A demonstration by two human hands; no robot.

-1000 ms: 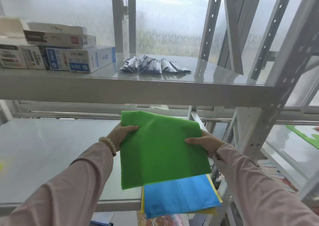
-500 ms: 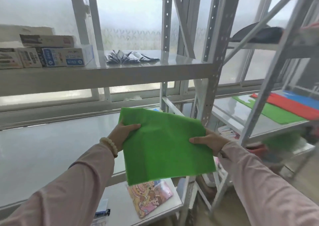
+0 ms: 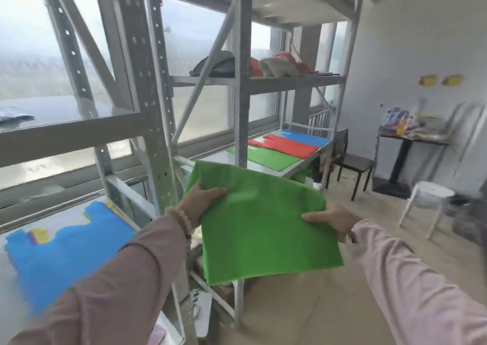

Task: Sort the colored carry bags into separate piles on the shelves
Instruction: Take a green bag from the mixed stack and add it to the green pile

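The green bag (image 3: pixel 261 223) hung flat between my left hand (image 3: pixel 203 199) and right hand (image 3: pixel 329 219), each grip pinching an edge; the green pile (image 3: pixel 266 157) lay ahead-right, nearer my right.

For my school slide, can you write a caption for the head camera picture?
Both hands, left and right, hold a green bag near shelf piles of green, red and blue.
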